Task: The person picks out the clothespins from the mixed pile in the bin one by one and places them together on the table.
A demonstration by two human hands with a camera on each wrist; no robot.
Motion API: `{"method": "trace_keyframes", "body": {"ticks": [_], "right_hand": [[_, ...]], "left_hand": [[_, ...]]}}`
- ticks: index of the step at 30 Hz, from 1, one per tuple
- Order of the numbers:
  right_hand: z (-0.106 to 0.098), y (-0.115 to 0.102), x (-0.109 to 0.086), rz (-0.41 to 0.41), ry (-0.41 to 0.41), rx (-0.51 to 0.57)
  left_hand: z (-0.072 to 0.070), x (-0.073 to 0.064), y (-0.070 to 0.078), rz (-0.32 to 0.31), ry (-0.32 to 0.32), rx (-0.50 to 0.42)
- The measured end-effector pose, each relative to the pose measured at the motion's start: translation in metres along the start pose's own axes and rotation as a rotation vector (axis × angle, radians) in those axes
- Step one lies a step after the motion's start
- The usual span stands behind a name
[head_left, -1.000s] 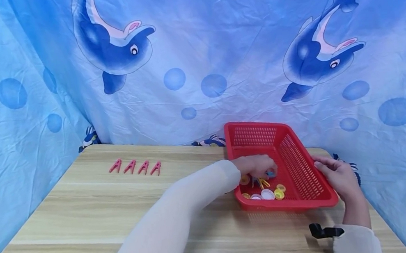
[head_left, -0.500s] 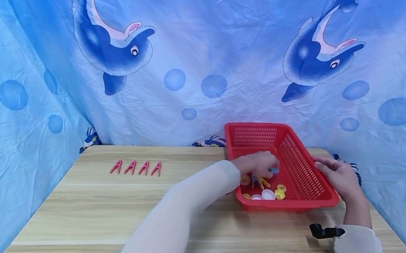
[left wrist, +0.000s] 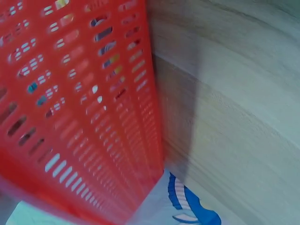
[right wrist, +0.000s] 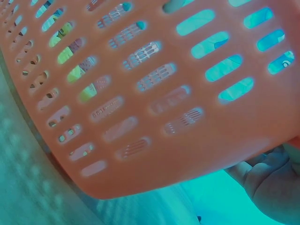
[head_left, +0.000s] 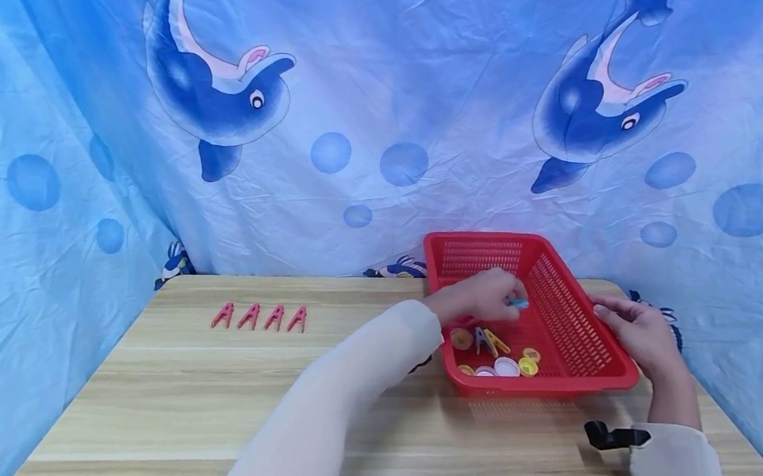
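A red plastic basket (head_left: 544,385) with slotted walls stands at the table's back right. My left hand (head_left: 494,296) reaches inside and pinches a light blue clothespin (head_left: 518,303), mostly covered by the fingers. My right hand (head_left: 635,328) grips the basket's right rim, thumb on top. Below my left hand lie a yellow clothespin (head_left: 497,343), a grey-blue clothespin (head_left: 481,340) and several caps, among them a white cap (head_left: 506,367) and a yellow cap (head_left: 528,366). The basket's outer wall (left wrist: 108,117) hides my left hand in the left wrist view; part of my right hand (right wrist: 274,185) shows in the right wrist view.
Several pink clothespins, the leftmost clothespin (head_left: 224,315) among them, lie in a row at the back left of the wooden table (head_left: 163,416). A blue dolphin-print curtain (head_left: 364,77) hangs behind and beside the table.
My left hand has lifted and moved slightly back within the basket with the blue clothespin, uncovering more of the yellow and grey-blue ones. My right hand stays on the rim.
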State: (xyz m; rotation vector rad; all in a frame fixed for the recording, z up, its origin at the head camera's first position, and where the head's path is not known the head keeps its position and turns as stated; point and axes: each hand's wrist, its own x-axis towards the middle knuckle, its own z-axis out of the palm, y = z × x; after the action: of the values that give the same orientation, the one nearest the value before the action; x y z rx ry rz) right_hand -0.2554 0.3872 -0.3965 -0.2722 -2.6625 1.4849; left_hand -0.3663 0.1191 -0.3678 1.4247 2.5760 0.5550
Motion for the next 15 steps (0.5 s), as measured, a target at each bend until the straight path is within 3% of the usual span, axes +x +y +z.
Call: {"method": "trace_keyframes", "body": {"ticks": [7, 15], "right_hand": [[0.000, 0.005, -0.001, -0.003, 0.003, 0.014], [0.001, 0.003, 0.002, -0.021, 0.007, -0.023]], "left_hand": [[-0.016, -0.013, -0.008, -0.018, 0.066, -0.032], [-0.042, -0.051, -0.009, -0.049, 0.143, 0.038]]}}
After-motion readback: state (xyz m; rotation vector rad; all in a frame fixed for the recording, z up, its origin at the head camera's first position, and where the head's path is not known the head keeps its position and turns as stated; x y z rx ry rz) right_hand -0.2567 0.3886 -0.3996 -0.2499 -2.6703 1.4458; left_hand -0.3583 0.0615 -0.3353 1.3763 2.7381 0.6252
